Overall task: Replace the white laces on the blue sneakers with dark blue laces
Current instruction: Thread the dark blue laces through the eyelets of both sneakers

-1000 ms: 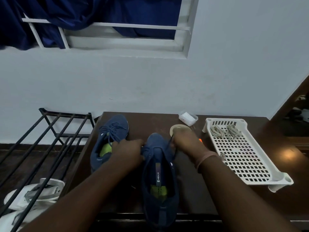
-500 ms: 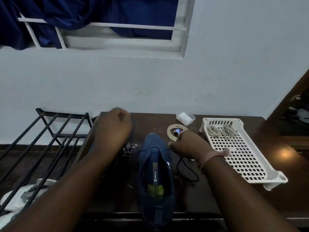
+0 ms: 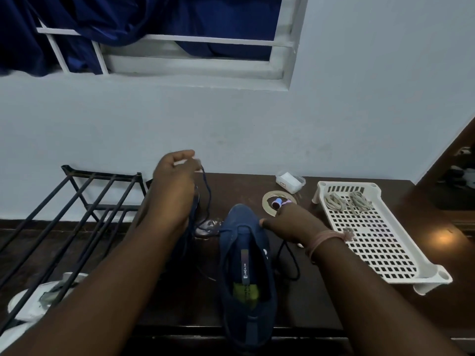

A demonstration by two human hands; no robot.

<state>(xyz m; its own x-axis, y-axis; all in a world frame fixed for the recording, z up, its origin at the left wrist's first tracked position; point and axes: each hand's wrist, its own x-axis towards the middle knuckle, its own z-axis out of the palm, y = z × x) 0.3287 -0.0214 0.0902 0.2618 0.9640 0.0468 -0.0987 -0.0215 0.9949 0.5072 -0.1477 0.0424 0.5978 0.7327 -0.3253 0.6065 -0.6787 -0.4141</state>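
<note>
On the dark wooden table [image 3: 321, 291] a white perforated tray [image 3: 380, 242] lies at the right, and two bundles of pale laces [image 3: 348, 201] rest in its far end. Near the wall there is a small white box [image 3: 290, 179], and beside it a round tape roll [image 3: 270, 202] with small spools in its middle. A black metal rack [image 3: 77, 209] stands at the left of the table; white shoes [image 3: 33, 301] lie under it on the floor. A blue curtain [image 3: 128, 19] hangs in the window above.

The blue sneaker [image 3: 246, 273] stands in the middle of the table, toe toward the wall, its eyelets mostly bare. The left hand [image 3: 174, 191] is raised above the table and pinches the dark blue lace [image 3: 205, 191] — the lace runs down from the fingers toward the sneaker's front. The left forearm covers the table behind it, so what lies there I cannot tell. The right hand [image 3: 290, 224] presses on the right side of the sneaker with thumb at its upper; a loop of dark lace lies on the table just under the wrist. The hands are apart.
</note>
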